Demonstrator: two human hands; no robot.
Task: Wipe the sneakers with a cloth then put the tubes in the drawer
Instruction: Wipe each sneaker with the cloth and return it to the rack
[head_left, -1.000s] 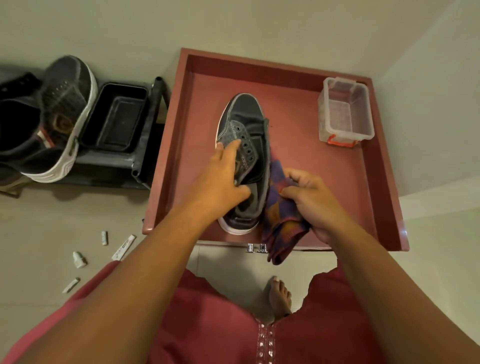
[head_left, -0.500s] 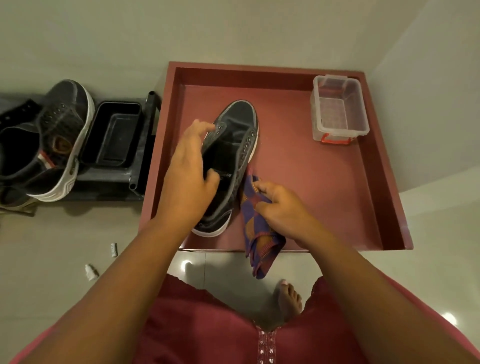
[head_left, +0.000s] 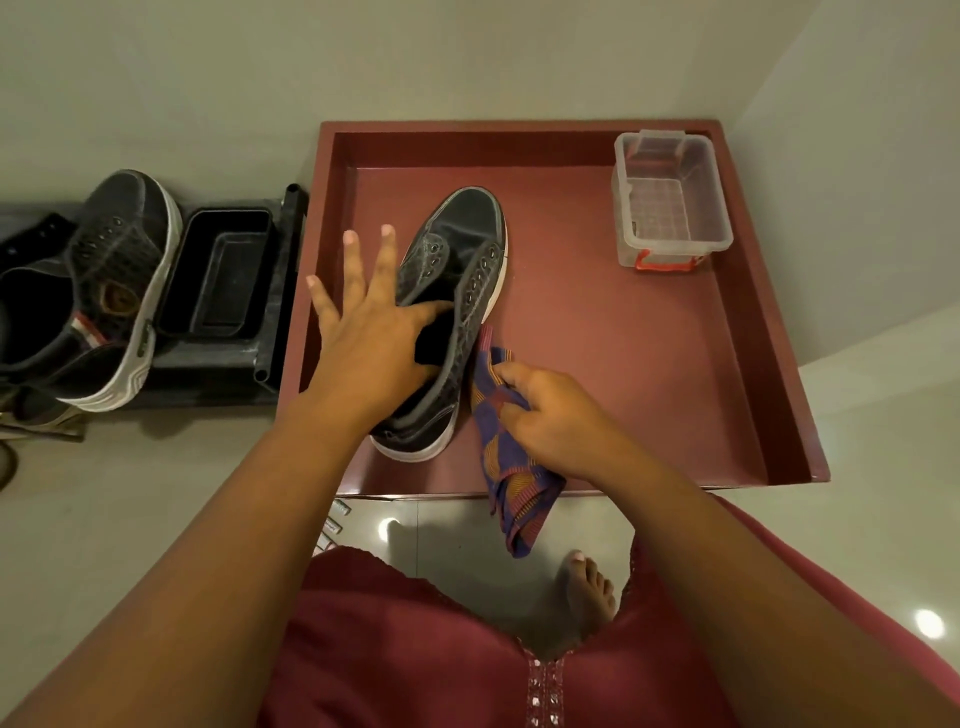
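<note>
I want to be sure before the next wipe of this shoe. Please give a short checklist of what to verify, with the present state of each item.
1. Cloth in right hand: ok, fingers curl round it.
2. Sneaker steadied by left hand: not ok, fingers are spread straight; only the thumb lies at the shoe opening.
3. Sneaker rests inside the drawer: ok, upright on its sole.
4. Cloth touches the sneaker: cannot tell, it lies beside the right side.
5. Second sneaker within view: ok, on the rack to the left.
6. Clear box clear of the wiping area: ok, far right corner.
</note>
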